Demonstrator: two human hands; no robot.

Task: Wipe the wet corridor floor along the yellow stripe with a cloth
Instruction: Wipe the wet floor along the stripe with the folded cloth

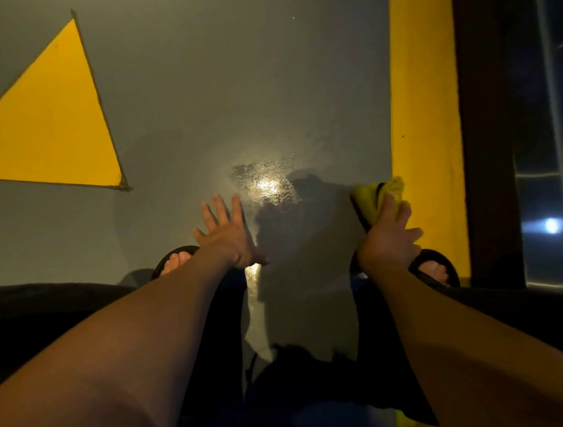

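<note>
- Right hand [389, 239] is gripping a bunched yellow-green cloth [376, 195], fingers [404, 213] curling over its top; the cloth is sitting at the inner edge of the yellow stripe [423, 117], overlapping both stripe and grey floor [218, 69].
- Whether the cloth is pressing flat on the floor or hanging just above it cannot be told from this angle.
- Left hand [228, 234] is spreading wide, fingers straight and splayed, holding nothing (palm facing down over the floor; contact with the surface is unclear).
- A wet patch [265, 184] is glistening on the grey floor between the two hands, catching a bright reflection of a light; a dark shadow is lying just to its right, reaching toward the cloth.
- The yellow stripe is running along the right side of the floor, with a dark brown border [487, 130] lying beside it on the far right.
- A large yellow triangle [48, 122] is showing painted on the floor well to the left, apart from both hands.
- Two feet in black sandals are showing: left foot [176, 260] just below the left hand, right foot [435, 266] just beside the right wrist, at the stripe's edge.
- Both forearms are reaching forward and down, bare; dark clothing is filling the bottom of the view.
</note>
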